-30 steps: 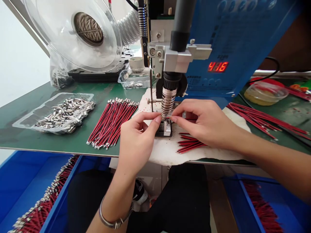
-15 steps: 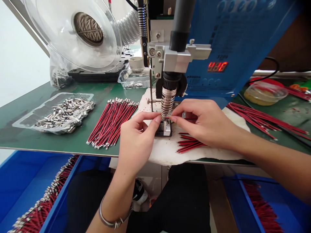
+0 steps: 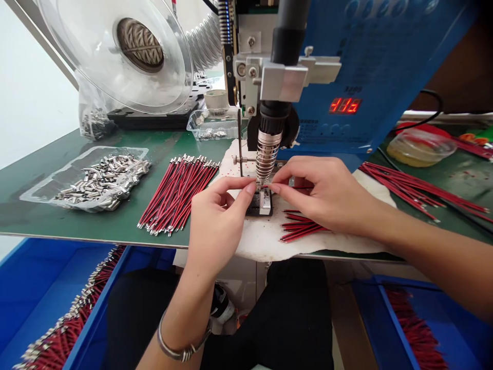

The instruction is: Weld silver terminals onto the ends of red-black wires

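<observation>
My left hand [image 3: 219,216] is closed in a pinch at the left of the small metal fixture [image 3: 265,201]; whatever sits between thumb and forefinger is too small and hidden to name. From the right, my right hand [image 3: 321,192] pinches a red-and-black wire [image 3: 302,188], its end at the fixture beneath the soldering head. The spring-wrapped soldering iron [image 3: 267,154] points down between my fingertips. Below my right hand, several red-and-black wires [image 3: 298,228] lie on the white cloth [image 3: 265,244].
Left on the green table stand a clear tray [image 3: 33,192] of small silver cylinders and a bundle of wires with metal ends [image 3: 177,195]. The blue machine [image 3: 370,67] rises behind. More wires [image 3: 408,190] lie right. Blue bins [image 3: 46,288] flank my knees.
The soldering head has risen slightly, and the red digits on the machine read differently. Both hands stay nearly still at the fixture.
</observation>
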